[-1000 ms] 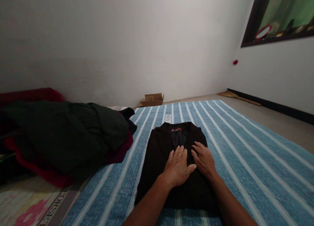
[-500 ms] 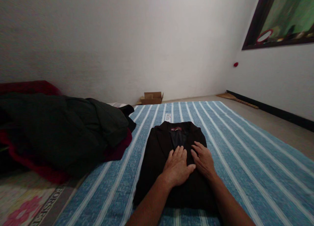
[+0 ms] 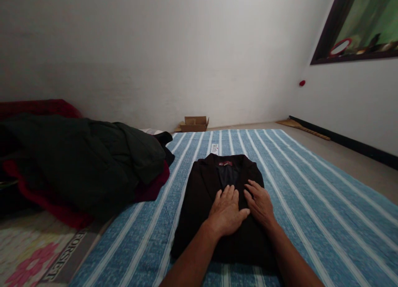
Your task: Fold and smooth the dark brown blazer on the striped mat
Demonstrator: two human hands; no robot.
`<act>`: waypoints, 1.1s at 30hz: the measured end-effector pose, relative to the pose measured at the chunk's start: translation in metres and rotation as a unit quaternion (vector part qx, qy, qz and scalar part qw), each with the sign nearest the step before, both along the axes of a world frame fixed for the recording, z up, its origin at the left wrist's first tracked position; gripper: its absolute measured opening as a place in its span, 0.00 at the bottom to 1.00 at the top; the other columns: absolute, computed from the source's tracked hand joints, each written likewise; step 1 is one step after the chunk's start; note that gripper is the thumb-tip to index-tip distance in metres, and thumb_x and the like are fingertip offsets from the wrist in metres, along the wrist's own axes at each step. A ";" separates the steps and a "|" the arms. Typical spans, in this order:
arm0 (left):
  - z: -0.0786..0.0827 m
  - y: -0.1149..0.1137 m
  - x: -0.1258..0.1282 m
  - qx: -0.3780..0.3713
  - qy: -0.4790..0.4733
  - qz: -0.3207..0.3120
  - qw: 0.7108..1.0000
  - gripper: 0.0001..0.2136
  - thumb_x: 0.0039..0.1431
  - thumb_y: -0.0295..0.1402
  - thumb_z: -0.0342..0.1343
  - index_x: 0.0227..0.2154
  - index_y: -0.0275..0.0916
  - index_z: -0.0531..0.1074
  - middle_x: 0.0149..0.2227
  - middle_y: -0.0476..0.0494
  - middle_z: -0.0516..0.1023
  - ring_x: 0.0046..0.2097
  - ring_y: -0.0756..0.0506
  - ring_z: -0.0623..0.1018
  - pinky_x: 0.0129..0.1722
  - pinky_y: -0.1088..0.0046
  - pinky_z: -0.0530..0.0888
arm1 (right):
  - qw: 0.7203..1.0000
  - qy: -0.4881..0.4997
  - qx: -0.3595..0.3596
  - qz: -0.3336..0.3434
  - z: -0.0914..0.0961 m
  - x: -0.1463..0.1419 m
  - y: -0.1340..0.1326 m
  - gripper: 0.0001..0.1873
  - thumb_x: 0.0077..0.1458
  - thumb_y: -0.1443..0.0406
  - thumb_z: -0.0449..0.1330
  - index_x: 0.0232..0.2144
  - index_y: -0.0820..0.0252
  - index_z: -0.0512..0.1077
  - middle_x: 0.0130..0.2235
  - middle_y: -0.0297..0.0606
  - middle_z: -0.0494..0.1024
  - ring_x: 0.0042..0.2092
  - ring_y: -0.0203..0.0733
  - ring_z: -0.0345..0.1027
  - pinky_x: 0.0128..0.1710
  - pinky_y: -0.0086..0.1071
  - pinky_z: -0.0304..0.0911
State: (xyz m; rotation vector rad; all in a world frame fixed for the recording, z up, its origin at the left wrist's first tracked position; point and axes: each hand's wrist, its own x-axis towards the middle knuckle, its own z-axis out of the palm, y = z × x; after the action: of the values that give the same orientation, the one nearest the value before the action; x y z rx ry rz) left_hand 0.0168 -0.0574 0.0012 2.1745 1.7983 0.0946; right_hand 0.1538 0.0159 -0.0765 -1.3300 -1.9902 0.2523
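A dark blazer (image 3: 199, 208) lies folded into a neat rectangle, its collar and inside label pointing away from me. My left hand (image 3: 227, 212) rests flat on the middle of its front, fingers stretched toward the neck opening and thumb out to the right. Just to the right, my right hand (image 3: 258, 200) lies on the lapel side with its fingers apart. Both palms face down on the cloth, and neither hand grips it. Under the blazer spreads a blue sheet with white stripes (image 3: 149, 241).
To the left lies a heap of clothes, a dark green garment (image 3: 93, 162) on top of red ones. A patterned mat (image 3: 37, 254) shows below it. An open cardboard box (image 3: 195, 124) stands by the far wall. A window (image 3: 367, 25) is at upper right.
My hands stay in almost the same place on the blazer. The whole view has shifted slightly, so that things appear a little farther right.
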 end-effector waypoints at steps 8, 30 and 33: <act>-0.005 0.000 -0.001 0.022 0.004 -0.003 1.000 0.34 0.60 0.52 0.34 0.61 0.32 0.51 0.65 0.36 0.47 0.65 0.41 0.44 0.62 0.56 0.46 | 1.000 -0.001 -0.002 0.005 0.001 0.001 0.001 0.16 0.56 0.62 0.50 0.41 0.59 0.75 0.52 0.43 0.71 0.54 0.47 0.62 0.53 0.43 0.57; -0.009 0.000 -0.001 0.029 0.012 -0.004 0.999 0.35 0.60 0.52 0.32 0.61 0.30 0.50 0.65 0.36 0.47 0.65 0.41 0.44 0.62 0.58 0.46 | 1.000 -0.001 -0.001 0.001 0.004 0.000 -0.001 0.17 0.57 0.62 0.50 0.42 0.61 0.74 0.52 0.43 0.71 0.54 0.47 0.62 0.53 0.42 0.57; -0.009 0.000 -0.001 0.028 0.013 -0.004 1.000 0.35 0.60 0.52 0.32 0.61 0.30 0.50 0.65 0.35 0.47 0.65 0.41 0.44 0.62 0.58 0.46 | 1.000 0.004 -0.004 0.005 0.003 0.000 0.000 0.17 0.57 0.62 0.50 0.42 0.60 0.74 0.52 0.43 0.71 0.54 0.46 0.62 0.53 0.42 0.58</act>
State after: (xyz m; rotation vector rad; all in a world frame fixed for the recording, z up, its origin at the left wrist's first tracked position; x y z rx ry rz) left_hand 0.0156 -0.0574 -0.0077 2.2308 1.8208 0.1173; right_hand 0.1541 0.0161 -0.0734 -1.3227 -1.9925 0.2699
